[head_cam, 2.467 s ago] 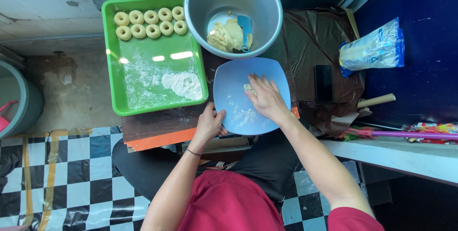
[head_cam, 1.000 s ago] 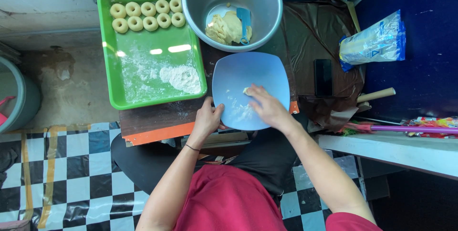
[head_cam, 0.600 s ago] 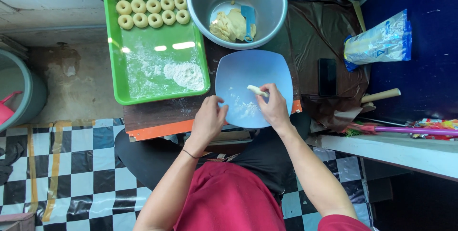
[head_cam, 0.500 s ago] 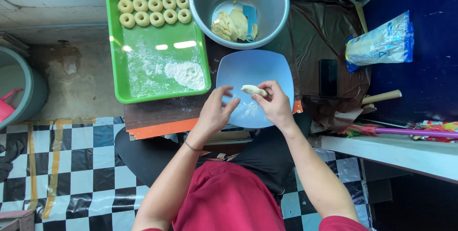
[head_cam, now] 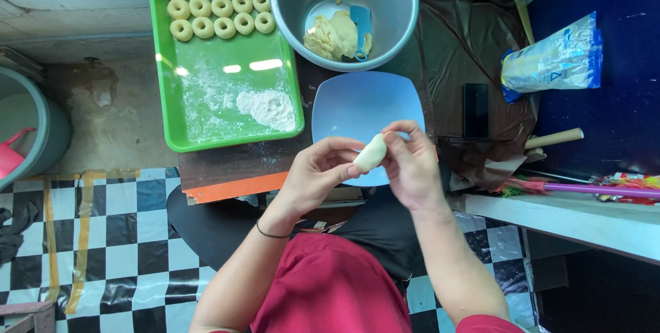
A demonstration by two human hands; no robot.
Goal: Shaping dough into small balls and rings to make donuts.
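Observation:
A small pale piece of dough [head_cam: 370, 153] is pinched between the fingertips of my left hand [head_cam: 317, 175] and my right hand [head_cam: 411, 164], lifted just above the near edge of a light blue square plate [head_cam: 364, 103]. Beyond the plate a grey bucket [head_cam: 395, 30] holds a lump of dough [head_cam: 331, 34] and a blue scraper [head_cam: 361, 20]. To the left, a green tray [head_cam: 173, 99] carries several ring-shaped dough pieces [head_cam: 220, 15] along its far side and a pile of flour [head_cam: 267, 106].
A black phone [head_cam: 476, 109] lies on brown plastic sheeting right of the plate. A bag of flour [head_cam: 553, 65] and a wooden rolling pin [head_cam: 553, 139] sit further right. A grey bin [head_cam: 31, 127] stands on the floor at left, above black-and-white checkered tiles [head_cam: 110, 237].
My right hand stopped rolling dough on the blue plate and picked the piece up. My left hand left the plate's edge and joined it, so both hands now hold the dough.

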